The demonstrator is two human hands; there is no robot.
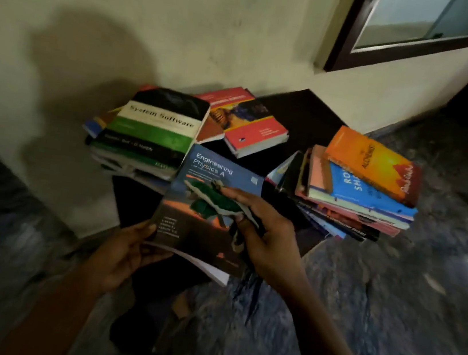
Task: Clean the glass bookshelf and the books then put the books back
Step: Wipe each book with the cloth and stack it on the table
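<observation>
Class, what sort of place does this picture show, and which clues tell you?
Probably a room in a home: a painted wall, a dark-framed window, and piles of textbooks on a low dark table.

Green-and-black book, at left: "System Software". Front book, blue cover: "Engineering Physics A". Blue book, at right: only "RO", "SH" legible. Orange book above it: lettering too blurred.

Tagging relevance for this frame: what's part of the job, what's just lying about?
Job: Engineering Physics book in left hand, green cloth in right hand, System Software stack, red book, right-side stack.
Lying about: window, wall, floor.
</observation>
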